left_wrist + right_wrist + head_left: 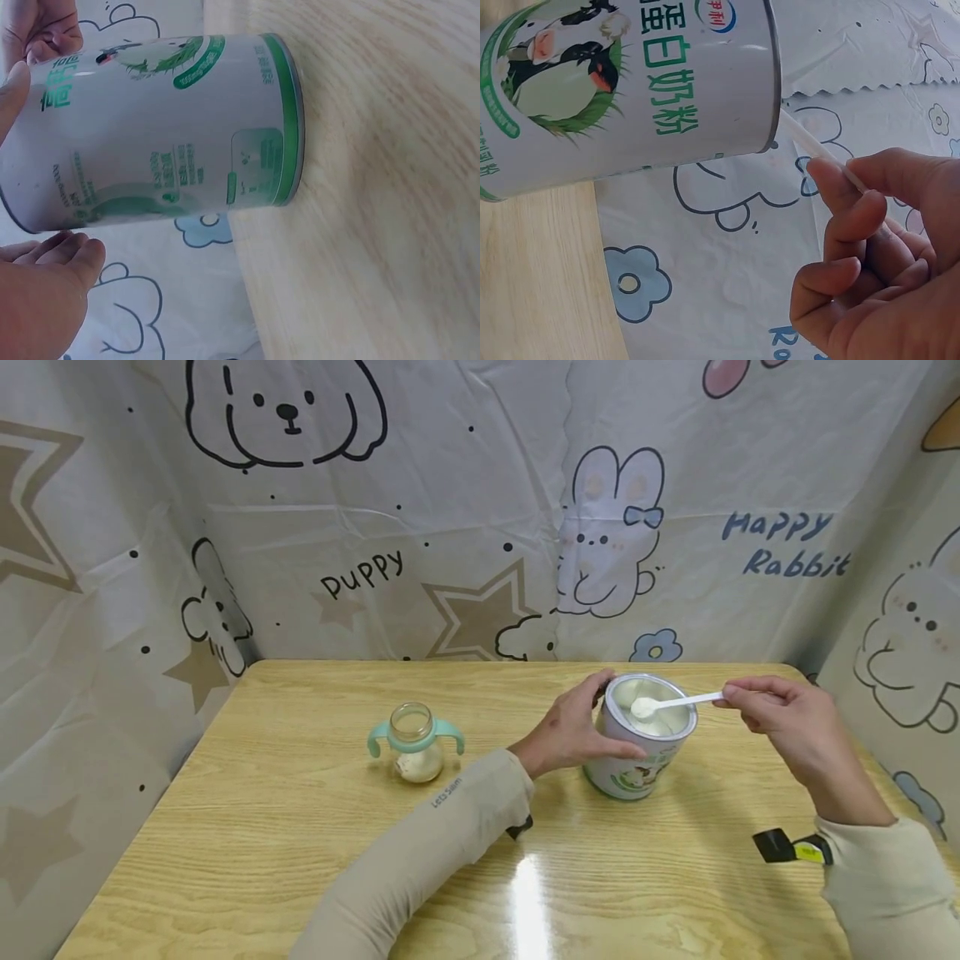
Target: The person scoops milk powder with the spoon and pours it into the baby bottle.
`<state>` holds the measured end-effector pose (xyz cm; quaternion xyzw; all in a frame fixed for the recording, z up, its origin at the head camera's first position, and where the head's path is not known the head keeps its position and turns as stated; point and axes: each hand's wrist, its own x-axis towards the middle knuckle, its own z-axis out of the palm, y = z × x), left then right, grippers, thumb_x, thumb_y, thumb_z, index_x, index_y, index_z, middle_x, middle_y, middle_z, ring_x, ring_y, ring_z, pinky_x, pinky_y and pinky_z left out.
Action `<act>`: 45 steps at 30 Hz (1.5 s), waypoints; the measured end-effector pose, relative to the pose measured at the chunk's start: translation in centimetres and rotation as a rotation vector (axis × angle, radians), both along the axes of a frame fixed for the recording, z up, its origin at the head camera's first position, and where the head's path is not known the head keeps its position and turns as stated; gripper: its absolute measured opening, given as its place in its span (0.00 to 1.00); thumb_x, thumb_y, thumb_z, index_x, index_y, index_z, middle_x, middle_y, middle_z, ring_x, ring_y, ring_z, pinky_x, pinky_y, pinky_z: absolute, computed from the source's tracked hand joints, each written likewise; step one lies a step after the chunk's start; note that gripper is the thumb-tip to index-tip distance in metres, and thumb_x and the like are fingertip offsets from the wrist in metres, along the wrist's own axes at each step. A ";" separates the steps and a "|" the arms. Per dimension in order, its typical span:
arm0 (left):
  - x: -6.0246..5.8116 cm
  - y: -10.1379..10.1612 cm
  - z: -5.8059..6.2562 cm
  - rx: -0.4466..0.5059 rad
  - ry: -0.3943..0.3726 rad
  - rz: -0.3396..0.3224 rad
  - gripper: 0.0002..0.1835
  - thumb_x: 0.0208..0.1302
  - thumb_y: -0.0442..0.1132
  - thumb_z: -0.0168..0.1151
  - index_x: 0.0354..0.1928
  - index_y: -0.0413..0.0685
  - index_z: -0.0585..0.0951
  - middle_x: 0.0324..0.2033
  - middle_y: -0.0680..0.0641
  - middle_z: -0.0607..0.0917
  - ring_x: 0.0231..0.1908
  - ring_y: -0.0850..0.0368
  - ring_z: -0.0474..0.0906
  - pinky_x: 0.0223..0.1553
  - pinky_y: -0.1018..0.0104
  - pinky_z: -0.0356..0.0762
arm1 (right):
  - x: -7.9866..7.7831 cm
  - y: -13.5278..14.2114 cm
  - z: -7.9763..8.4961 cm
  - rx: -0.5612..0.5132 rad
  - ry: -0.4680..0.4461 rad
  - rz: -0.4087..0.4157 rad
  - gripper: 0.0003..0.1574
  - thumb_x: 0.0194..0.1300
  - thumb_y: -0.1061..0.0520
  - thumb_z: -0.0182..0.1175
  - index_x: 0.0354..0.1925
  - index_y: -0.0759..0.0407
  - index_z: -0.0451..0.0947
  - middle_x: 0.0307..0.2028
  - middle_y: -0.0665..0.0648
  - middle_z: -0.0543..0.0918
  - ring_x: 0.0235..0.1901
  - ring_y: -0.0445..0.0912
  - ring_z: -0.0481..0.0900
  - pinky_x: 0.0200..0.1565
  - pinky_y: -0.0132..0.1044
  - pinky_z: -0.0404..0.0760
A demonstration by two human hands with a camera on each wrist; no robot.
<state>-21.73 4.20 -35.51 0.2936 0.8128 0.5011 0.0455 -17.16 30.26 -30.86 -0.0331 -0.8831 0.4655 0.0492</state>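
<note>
A white milk powder can (636,768) with green print and a cow picture stands uncovered on the table, pale powder inside. My left hand (566,733) grips it near the top, thumb on the near side and fingers round the far side. Between thumb and fingers, my right hand (795,727) pinches the end of a white scoop's handle (693,700). The scoop's bowl, heaped with powder, is at the can's mouth; whether it touches the powder below I cannot tell. To the left stands a lidless baby bottle (418,763) with mint-green handles and whitish powder inside.
The wooden table (300,860) has its far edge just behind the can. A printed cloth (465,527) with puppies, rabbits and stars hangs behind and at both sides. Dark devices (776,845) are strapped at the wrists.
</note>
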 end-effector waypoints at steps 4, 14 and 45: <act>0.0 -0.6 0.3 -0.006 -0.006 0.011 0.54 0.45 0.48 0.83 0.73 0.46 0.63 0.69 0.47 0.70 0.69 0.56 0.65 0.67 0.68 0.65 | 0.0 0.0 0.3 -0.041 0.007 -0.009 0.21 0.73 0.43 0.58 0.51 0.59 0.78 0.31 0.28 0.83 0.36 0.40 0.70 0.36 0.21 0.77; 0.0 -2.7 0.3 -0.002 -0.067 0.032 0.59 0.47 0.49 0.82 0.77 0.45 0.57 0.74 0.47 0.63 0.71 0.53 0.61 0.68 0.67 0.63 | 0.0 -0.5 0.7 -0.118 0.025 -0.049 0.15 0.71 0.47 0.62 0.47 0.55 0.80 0.31 0.31 0.84 0.35 0.39 0.71 0.35 0.21 0.77; 0.4 -8.6 0.8 -0.010 -0.112 0.075 0.58 0.52 0.48 0.80 0.78 0.44 0.53 0.75 0.44 0.61 0.73 0.51 0.58 0.70 0.56 0.63 | -0.2 -2.4 1.6 -0.208 0.057 -0.034 0.09 0.70 0.49 0.63 0.44 0.50 0.81 0.31 0.36 0.86 0.29 0.37 0.74 0.33 0.22 0.78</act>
